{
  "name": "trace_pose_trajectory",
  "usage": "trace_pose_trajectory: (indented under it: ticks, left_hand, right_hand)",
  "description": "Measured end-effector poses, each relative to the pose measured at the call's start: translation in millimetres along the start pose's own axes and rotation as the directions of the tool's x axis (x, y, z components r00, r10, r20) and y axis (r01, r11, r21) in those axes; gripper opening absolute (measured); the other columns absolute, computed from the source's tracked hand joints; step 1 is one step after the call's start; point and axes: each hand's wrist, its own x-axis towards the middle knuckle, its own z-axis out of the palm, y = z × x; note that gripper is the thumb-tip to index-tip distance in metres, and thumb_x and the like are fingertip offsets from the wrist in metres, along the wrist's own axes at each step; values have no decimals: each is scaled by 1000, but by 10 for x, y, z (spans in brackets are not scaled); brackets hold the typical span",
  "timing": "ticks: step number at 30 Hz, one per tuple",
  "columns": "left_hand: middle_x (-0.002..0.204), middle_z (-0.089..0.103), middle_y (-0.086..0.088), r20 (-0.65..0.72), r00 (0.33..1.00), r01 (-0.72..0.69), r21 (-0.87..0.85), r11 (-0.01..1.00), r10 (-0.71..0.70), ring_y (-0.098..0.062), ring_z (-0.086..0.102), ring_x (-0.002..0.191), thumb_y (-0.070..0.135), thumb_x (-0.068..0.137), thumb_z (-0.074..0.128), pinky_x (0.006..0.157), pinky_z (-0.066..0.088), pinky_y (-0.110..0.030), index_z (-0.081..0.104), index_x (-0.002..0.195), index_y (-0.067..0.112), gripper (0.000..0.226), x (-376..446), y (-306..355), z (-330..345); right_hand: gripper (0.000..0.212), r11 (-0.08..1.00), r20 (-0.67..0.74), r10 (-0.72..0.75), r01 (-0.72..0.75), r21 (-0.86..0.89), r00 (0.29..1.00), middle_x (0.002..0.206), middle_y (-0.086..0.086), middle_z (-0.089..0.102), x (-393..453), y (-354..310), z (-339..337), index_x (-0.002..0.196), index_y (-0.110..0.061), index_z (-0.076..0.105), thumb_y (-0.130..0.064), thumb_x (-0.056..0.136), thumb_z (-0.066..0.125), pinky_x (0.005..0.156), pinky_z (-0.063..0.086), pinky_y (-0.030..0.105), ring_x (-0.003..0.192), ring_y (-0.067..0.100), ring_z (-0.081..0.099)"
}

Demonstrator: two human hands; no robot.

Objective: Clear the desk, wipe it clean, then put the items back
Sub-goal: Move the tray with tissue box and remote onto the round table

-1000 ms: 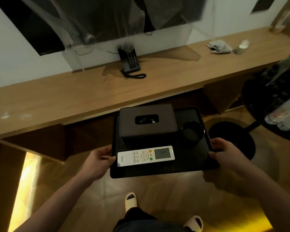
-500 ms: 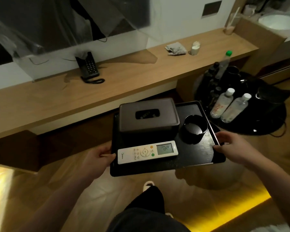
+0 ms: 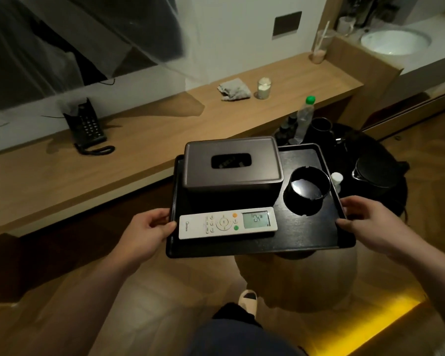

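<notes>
Carrying a flat black rectangular tray w/ both hands, the person holds it in the air in front of the body, off the long light-wood desk. The left hand grips the tray's left short edge, thumb curled over the rim just beside the remote's end, other fingers hidden under the tray. The right hand grips the right short edge the same way, thumb on top, fingers wrapped beneath.

On the tray: a grey-brown rectangular tissue box at the far left, a round black ashtray to its right, and a white slim A/C remote lying along the near edge, its long axis running left-right, screen end toward the right hand.

Key relation: the tray's long axis runs hand to hand, roughly parallel to the desk front; its right end overhangs a dark round side table already loaded w/ bottles and a kettle. That table sits nearer the right hand, so a set-down there likely leads w/ the right side, prob. needing a free patch among the bottles.

Still on the desk: a black corded phone, a crumpled grey cloth, a small white candle jar.
</notes>
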Motion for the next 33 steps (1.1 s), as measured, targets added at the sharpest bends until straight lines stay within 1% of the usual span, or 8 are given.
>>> trace_pose_trajectory:
  ticks: [3,7,13,17,20,24,28,33]
  left_hand:
    - [115,74,8,5,1000,-2,-5,1000,2,-9,69,109,16,102,60,94,55,-34,65,131,29,32,183,216,169]
    - [114,75,7,-2,1000,2,13,1000,-2,-12,70,109,17,102,62,99,56,-42,67,130,28,31,304,477,366]
    - [117,74,8,-77,996,46,-25,999,-48,-12,68,114,18,101,62,104,53,-47,68,125,35,30,400,782,753]
    - [117,74,7,-181,981,59,-91,994,-75,-14,66,117,16,103,60,106,51,-49,67,122,36,29,370,1012,1108]
    - [117,72,8,-259,961,65,-136,989,-99,-15,64,119,14,103,59,107,49,-47,66,115,40,29,241,1174,1480]
    - [93,77,14,-345,929,63,-209,976,-134,-4,66,101,7,102,59,96,51,-34,67,100,39,33,39,1415,1998]
    - [110,76,3,-376,907,83,-284,955,-190,-17,69,111,6,101,61,99,53,-37,71,117,26,28,-108,1543,2464]
    - [117,75,0,-379,901,91,-314,945,-213,-18,68,116,10,101,62,105,52,-45,68,131,18,32,-128,1670,2823]
  right_hand:
    - [39,1000,-4,11,-11,24,1000,100,-19,59,238,32,-230,133,-22,60,-10,97,68,96,49,40,100,12,58]
    - [28,997,7,-22,22,69,1000,95,-18,61,471,49,-511,114,-27,60,-6,97,67,83,48,34,84,0,56]
    - [26,994,71,-93,89,57,993,97,-18,64,938,137,-973,108,-31,61,-11,95,71,96,47,37,93,-3,57]
    - [25,981,110,-183,173,92,977,96,-14,65,1294,222,-1303,102,-32,62,-10,94,72,73,49,25,85,0,59]
    - [26,968,168,-238,219,123,957,91,-15,63,1580,322,-1619,100,-28,61,-5,94,71,67,44,14,78,-4,56]
    - [23,966,245,-259,248,75,934,87,-10,69,1916,456,-2032,98,-25,67,-4,92,73,83,51,32,80,7,65]
    - [24,962,318,-265,270,28,910,96,-5,71,2156,606,-2420,103,-27,66,-5,94,71,81,52,36,87,14,67]
    - [26,963,333,-259,267,20,907,104,5,69,2339,733,-2706,116,-20,65,-5,95,69,83,47,35,95,18,64]
